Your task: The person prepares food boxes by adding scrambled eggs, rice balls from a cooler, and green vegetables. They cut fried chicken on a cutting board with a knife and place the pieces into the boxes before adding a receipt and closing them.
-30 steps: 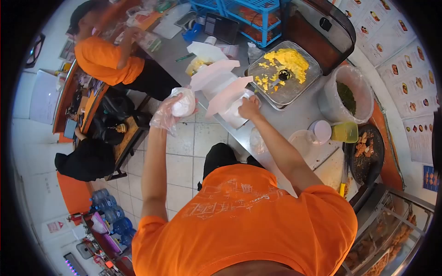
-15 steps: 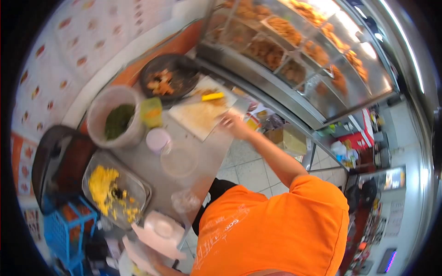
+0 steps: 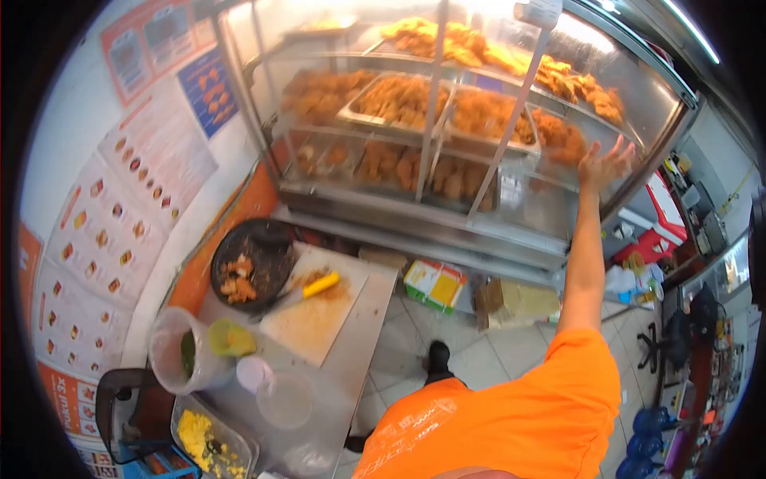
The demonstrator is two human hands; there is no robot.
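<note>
My right hand (image 3: pixel 606 164) is stretched out with its fingers spread, holding nothing. It is at the right side of a glass display case (image 3: pixel 511 164), overlapping its side opening in this view. Metal trays of fried chicken (image 3: pixel 399 102) fill the shelves, and pieces of fried chicken (image 3: pixel 558 137) lie just left of my hand. My left hand is out of view. On the metal table (image 3: pixel 363 335), a knife with a yellow handle (image 3: pixel 321 285) lies on a white cutting board (image 3: pixel 315 327), beside a dark stone mortar (image 3: pixel 251 263) with chicken pieces in it.
A clear tub with greens (image 3: pixel 171 351), a green container (image 3: pixel 231 338), a pink-lidded jar (image 3: pixel 254 374) and a tray of yellow food (image 3: pixel 209 447) stand on the table. Cardboard boxes (image 3: pixel 517 303) sit on the floor below the case. A red cooler (image 3: pixel 658 219) is farther right.
My right hand has moved from beside the cutting board up and right to the display case, fingers spreading. The view has turned toward the case. My left hand and the pale takeaway box have left view.
</note>
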